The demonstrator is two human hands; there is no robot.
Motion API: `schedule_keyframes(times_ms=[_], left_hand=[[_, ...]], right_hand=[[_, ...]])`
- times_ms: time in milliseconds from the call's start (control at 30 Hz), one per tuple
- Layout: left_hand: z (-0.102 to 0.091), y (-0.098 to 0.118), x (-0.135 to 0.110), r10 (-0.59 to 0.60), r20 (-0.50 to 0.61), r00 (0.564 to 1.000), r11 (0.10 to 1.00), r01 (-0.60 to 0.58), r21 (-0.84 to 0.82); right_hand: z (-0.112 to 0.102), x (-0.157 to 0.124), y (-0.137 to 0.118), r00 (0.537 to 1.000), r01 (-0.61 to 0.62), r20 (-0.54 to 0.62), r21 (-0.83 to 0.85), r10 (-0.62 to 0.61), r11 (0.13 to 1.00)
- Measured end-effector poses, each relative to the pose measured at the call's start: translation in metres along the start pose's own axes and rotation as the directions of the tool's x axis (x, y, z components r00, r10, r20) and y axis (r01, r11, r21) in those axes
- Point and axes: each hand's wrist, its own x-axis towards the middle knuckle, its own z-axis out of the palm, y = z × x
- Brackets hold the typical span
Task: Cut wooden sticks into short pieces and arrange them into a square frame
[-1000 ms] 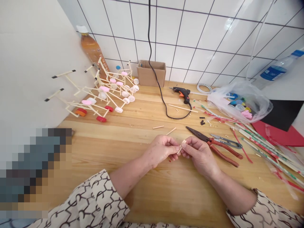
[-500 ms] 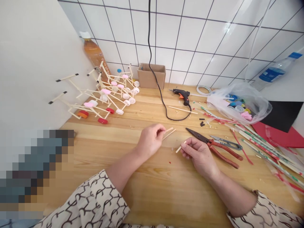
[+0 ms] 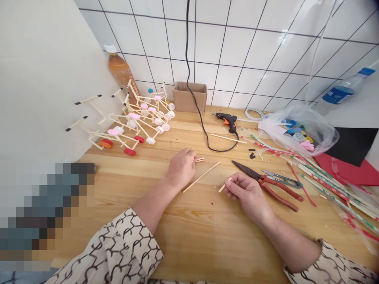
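Since my last view, the left hand (image 3: 181, 167) has drawn back from the right and sits lower on the view, its fingers curled together around the ends of two short wooden sticks (image 3: 200, 159). A long stick (image 3: 201, 177) lies loose on the wooden surface (image 3: 207, 244), just beside that hand and not held. The right hand (image 3: 248, 193) stays apart from the left, its thumb and fingers pinched on a short stick (image 3: 225, 185) that pokes out toward the long one. Just beyond the right hand lie red-handled pliers (image 3: 266, 179) and scissors (image 3: 282, 178). Farther off on the surface I can make out a glue gun (image 3: 227, 120), a plastic bag (image 3: 299, 136) of bottle caps, and a cardboard box (image 3: 189, 98) against the tiled wall. A stick model (image 3: 122, 141) with cap wheels leans at the far left.
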Motion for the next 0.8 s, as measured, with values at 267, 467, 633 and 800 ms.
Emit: schedule_keyframes(times_ms=[267,467,633,800], left_hand=[[-0.003,0.002,0.000,0.007,0.018,1.000,0.998,-0.005,-0.065],[-0.001,0.002,0.002,-0.008,0.014,1.000,0.999,0.008,-0.042],[-0.003,0.013,-0.005,0.032,-0.046,0.998,0.998,-0.034,-0.044],[-0.001,0.030,-0.016,0.103,0.058,0.993,0.992,-0.099,-0.072]], right_hand=[[-0.002,0.001,0.002,1.000,0.000,0.013,-0.006,0.000,1.000],[-0.001,0.000,0.002,1.000,0.005,0.013,-0.005,-0.005,1.000],[-0.001,0.000,0.000,1.000,-0.006,0.000,0.001,0.006,1.000],[-0.001,0.000,0.001,1.000,-0.023,0.000,0.039,0.023,0.999]])
